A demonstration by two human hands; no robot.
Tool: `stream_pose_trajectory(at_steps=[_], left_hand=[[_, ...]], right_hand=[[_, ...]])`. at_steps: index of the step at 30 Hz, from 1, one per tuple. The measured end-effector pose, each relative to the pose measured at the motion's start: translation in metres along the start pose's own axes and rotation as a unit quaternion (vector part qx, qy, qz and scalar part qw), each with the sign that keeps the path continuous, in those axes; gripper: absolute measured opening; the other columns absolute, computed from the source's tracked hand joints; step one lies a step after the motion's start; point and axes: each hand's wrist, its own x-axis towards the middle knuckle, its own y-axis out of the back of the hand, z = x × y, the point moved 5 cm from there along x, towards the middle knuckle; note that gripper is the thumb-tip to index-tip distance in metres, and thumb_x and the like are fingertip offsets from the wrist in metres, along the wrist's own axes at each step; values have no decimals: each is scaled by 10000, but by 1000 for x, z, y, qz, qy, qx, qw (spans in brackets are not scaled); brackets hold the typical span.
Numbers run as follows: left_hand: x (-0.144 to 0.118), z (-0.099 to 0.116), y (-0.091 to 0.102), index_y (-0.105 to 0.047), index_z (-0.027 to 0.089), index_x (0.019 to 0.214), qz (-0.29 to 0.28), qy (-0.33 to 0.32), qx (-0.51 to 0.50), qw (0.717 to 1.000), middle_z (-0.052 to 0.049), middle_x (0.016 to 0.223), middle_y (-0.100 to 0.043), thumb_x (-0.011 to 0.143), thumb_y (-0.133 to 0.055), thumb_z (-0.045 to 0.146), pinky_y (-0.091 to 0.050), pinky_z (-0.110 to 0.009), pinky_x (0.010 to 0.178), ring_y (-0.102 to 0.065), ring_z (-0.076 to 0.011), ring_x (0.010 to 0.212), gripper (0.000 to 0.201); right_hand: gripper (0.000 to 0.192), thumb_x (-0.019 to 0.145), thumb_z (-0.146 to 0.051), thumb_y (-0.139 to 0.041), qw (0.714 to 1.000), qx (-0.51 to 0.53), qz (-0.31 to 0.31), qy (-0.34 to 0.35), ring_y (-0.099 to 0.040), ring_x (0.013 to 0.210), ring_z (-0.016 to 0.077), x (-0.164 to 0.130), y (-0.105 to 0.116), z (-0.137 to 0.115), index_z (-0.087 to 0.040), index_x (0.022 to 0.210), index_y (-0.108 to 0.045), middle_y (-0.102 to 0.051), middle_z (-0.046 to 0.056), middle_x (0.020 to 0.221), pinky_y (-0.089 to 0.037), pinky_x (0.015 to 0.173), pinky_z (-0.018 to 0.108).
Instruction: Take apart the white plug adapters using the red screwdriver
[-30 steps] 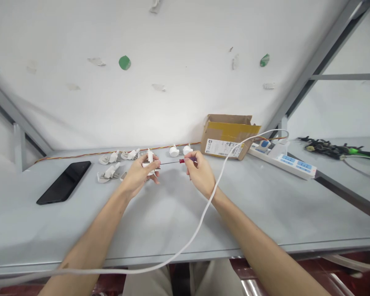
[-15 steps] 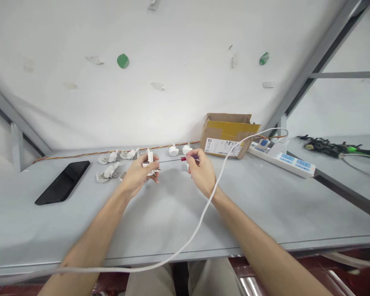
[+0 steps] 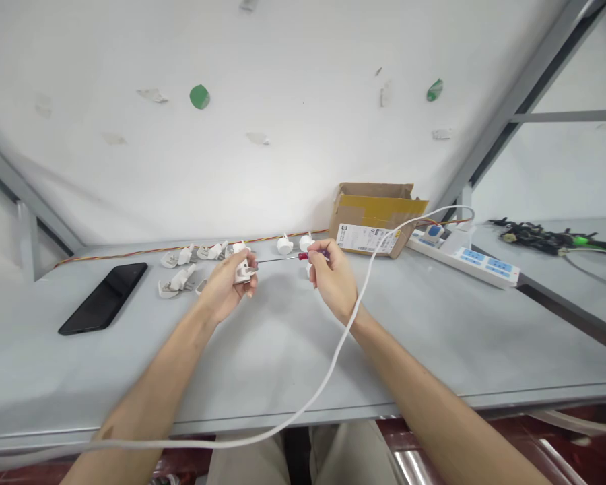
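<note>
Across the grey table, a cardboard box stands at the back beside a white power strip. A black smartphone lies to your left. Your right hand pinches a red-handled screwdriver between closed fingers, its shaft aimed at your left hand, whose fingers curl around a white plug above the table; whether the tip touches it is unclear.
</note>
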Motion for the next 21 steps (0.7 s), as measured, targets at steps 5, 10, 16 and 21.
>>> stream_pose_trajectory(at_steps=[5,10,16,21], left_hand=[[-6,-1,-10,-571,177,862,-55,26,-51,997,9,714,-504,799,-585,395,-282,-188,325,-464,-70,460,227],[-11,-2,-20,-571,168,905,-103,38,-82,991,-1,689,-502,823,-542,370,-280,-190,324,-460,-77,451,220],[-13,-3,-22,-565,175,939,-127,45,-85,987,-8,678,-511,834,-527,367,-272,-183,329,-471,-85,454,221],[-15,-5,-25,-568,169,940,-136,54,-91,985,-9,682,-515,845,-518,391,-265,-182,335,-479,-87,460,247]], right_hand=[[64,828,-297,-478,999,38,-27,14,-446,461,71,0,-3,3,-236,847,-479,-494,-74,638,-353,439,215],[68,824,-299,-480,998,41,-34,14,-458,464,77,0,-3,2,-241,859,-485,-490,-77,629,-359,424,215],[61,821,-288,-476,998,48,-38,8,-461,467,64,-3,-4,-2,-236,853,-482,-520,-67,697,-364,432,213],[61,811,-282,-478,998,53,-39,9,-463,464,63,-3,-5,-3,-233,848,-482,-522,-63,712,-352,423,214]])
